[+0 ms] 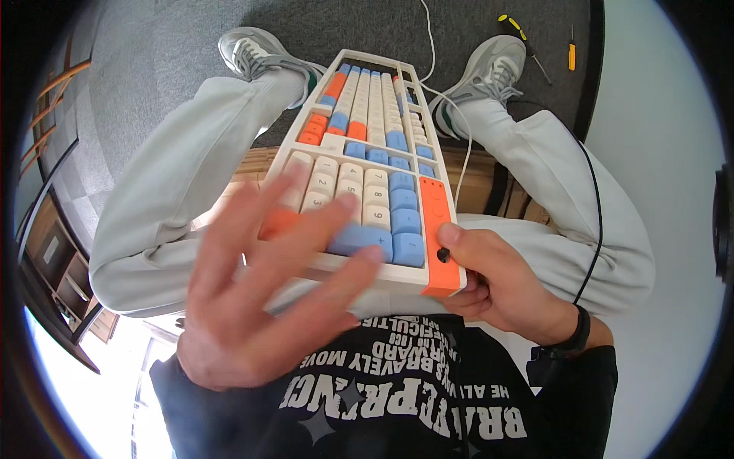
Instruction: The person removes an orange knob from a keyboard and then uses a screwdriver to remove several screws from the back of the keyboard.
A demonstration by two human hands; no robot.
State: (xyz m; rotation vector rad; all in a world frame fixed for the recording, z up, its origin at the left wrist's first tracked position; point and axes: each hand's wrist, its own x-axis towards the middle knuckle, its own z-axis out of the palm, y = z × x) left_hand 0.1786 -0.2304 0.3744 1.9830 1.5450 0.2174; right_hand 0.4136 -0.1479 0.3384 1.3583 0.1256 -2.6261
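A keyboard point(374, 146) with cream, blue and orange keys in a white case is tilted up lengthwise, its number pad closest to me. My right hand point(501, 279) grips its near right corner, thumb on the orange strip point(433, 200) beside a small dark knob point(443, 255). Over the near left part of the number pad is my left hand point(260, 298), its fingers spread and smeared by motion. Those fingers hide some keys; whether they touch any I cannot tell. From the keyboard's far right side runs a white cable point(467, 138).
Two screwdrivers with yellow on their handles, one point(572, 57) upright in view and one point(514, 28) slanted, lie on the grey carpet point(367, 27) at the far right. A black cable point(599, 222) hangs across my right leg. Wooden furniture point(256, 162) shows beneath the keyboard.
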